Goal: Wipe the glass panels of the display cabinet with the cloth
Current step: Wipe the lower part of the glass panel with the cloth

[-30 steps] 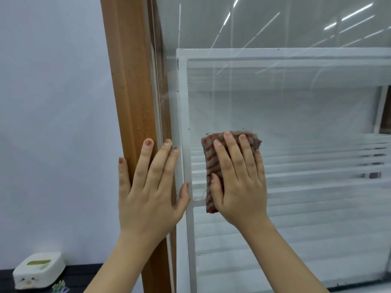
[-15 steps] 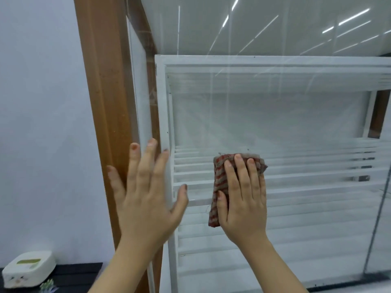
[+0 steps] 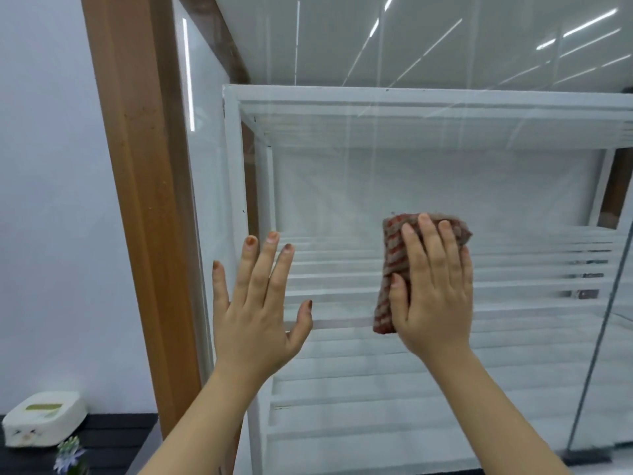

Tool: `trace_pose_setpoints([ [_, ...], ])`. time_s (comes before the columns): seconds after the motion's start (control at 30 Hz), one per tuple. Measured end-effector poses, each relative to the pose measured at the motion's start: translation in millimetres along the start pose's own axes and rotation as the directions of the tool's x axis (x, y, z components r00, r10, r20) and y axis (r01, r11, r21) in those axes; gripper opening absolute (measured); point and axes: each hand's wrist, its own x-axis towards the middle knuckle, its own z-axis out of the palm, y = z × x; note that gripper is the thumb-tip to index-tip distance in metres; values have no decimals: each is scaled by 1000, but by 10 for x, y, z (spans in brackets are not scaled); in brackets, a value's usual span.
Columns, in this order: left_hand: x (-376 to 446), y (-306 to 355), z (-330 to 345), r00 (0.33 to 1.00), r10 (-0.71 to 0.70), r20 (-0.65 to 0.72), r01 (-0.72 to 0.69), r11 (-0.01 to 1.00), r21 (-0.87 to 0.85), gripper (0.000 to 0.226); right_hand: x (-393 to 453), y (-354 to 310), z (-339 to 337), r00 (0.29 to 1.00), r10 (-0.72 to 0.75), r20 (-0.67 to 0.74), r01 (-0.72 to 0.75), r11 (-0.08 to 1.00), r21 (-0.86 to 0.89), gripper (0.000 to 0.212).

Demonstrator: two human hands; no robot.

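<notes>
Against the front glass panel (image 3: 445, 173), the right hand (image 3: 432, 296) is pressing the cloth (image 3: 390, 269) flat mid-wipe, the left hand (image 3: 255, 313) spread, empty; next, probably sweeping onto unwiped glass.

Glass panel (image 3: 445, 186) glossy, reflective; cloth (image 3: 394, 269) under right hand (image 3: 433, 296) coarse woven; post (image 3: 144, 200) left of hands matt wood.

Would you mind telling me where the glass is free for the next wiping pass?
Bare glass panel lies above the striped red-grey cloth and to its right. Between left hand and right hand the gap is narrow.
</notes>
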Motion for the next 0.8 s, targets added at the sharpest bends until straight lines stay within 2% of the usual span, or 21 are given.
trace_pose_setpoints([
  [0.1, -3, 12, 5, 1000, -16, -1, 16, 1000, 6, 68, -185, 138, -10, 997, 75, -17, -75, 997, 5, 51],
  [0.2, -4, 20, 14, 1000, -18, -2, 18, 1000, 15, 70, -387, 2, 42, 996, 88, -23, -87, 996, 15, 49],
  [0.37, 6, 18, 2, 1000, -5, 1, 5, 999, 43, 70, -315, -273, 100, 998, -56, 28, 56, 998, 5, 49],
  [0.5, 1, 18, 3, 1000, -6, -5, 6, 999, 52, 71, -90, -165, 64, 992, -117, 48, 117, 993, 1, 50],
  [0.8, 5, 19, 4, 1000, -12, -9, 12, 998, 63, 71, -151, 429, -72, 1000, 4, -7, -4, 1000, -8, 51],
])
